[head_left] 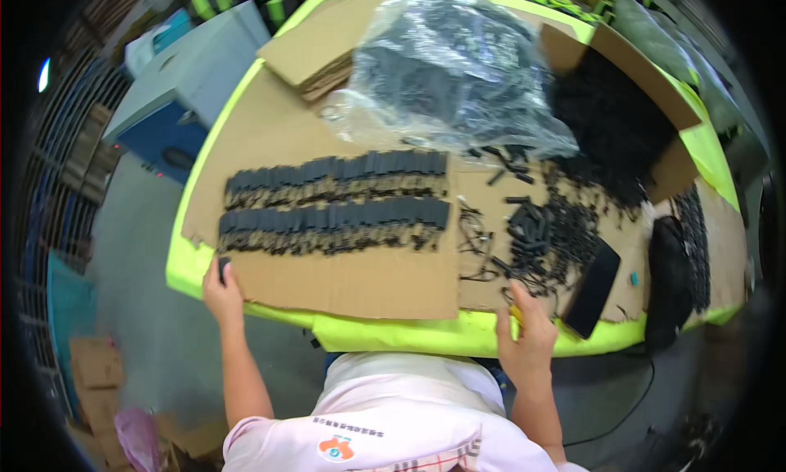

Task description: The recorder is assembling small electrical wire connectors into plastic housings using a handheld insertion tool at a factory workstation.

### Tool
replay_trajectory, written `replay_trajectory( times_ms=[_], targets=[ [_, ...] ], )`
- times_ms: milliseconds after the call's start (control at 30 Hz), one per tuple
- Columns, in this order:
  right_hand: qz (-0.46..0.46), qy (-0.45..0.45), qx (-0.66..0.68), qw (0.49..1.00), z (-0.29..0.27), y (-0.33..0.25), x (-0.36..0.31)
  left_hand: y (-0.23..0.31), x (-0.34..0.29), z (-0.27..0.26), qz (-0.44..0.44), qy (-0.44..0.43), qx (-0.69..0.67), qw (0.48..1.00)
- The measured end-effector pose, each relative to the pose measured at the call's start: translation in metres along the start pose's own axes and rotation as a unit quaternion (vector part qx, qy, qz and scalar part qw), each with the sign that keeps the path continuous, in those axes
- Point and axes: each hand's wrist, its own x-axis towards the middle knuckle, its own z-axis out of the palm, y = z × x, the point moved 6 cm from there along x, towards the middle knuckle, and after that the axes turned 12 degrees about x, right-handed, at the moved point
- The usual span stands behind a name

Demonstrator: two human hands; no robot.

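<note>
Fairly even, bright light covers the counter point(368, 334), leaving soft shadows. White glare streaks the clear plastic bag point(450, 54) toward its far edge; near the far right corner, the black heap point(610, 116) loses detail in darkness. A white light point(43, 75) glares beyond the left edge. Slight blur softens the small black parts point(336, 218). The counter's edges bow, and the view's corners go black.

A matt finish was shown by the cardboard sheet point(352, 285) and the rows of dark pieces point(336, 217); the plastic bag point(458, 63) (heavily crinkled) was seen to be glossy.
</note>
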Motion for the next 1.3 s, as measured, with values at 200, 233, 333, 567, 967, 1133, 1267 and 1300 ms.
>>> replay_trajectory(
  times_ms=[200, 233, 333, 567, 967, 1133, 1267, 1300],
  targets=[
    [-0.005, 0.015, -0.016, 1.0, -0.005, 0.005, -0.001, -0.025, 0.005, 0.005, -0.011, -0.006, 0.015, 1.0],
    [0.005, 0.028, -0.033, 0.999, -0.01, 0.009, -0.001, -0.019, 0.007, 0.007, -0.02, -0.021, -0.007, 1.0],
    [0.055, 0.036, -0.032, 0.997, -0.025, 0.019, -0.002, -0.006, 0.011, 0.002, 0.007, 0.029, -0.009, 1.0],
    [0.122, 0.149, -0.006, 0.981, -0.061, 0.074, 0.015, 0.166, 0.001, -0.046, 0.124, -0.027, -0.233, 0.964],
    [0.113, 0.134, -0.065, 0.982, -0.059, 0.093, 0.06, 0.434, -0.113, -0.002, 0.573, -0.233, -0.249, 0.746],
    [0.12, 0.11, -0.123, 0.979, -0.056, 0.105, 0.077, 0.441, -0.117, -0.002, 0.576, -0.244, -0.225, 0.747],
    [0.13, 0.029, -0.227, 0.965, -0.029, 0.118, 0.098, 0.437, -0.116, -0.003, 0.567, -0.248, -0.221, 0.754],
    [0.13, 0.03, -0.226, 0.965, -0.027, 0.123, 0.1, 0.437, -0.116, -0.003, 0.567, -0.248, -0.22, 0.754]
  ],
)
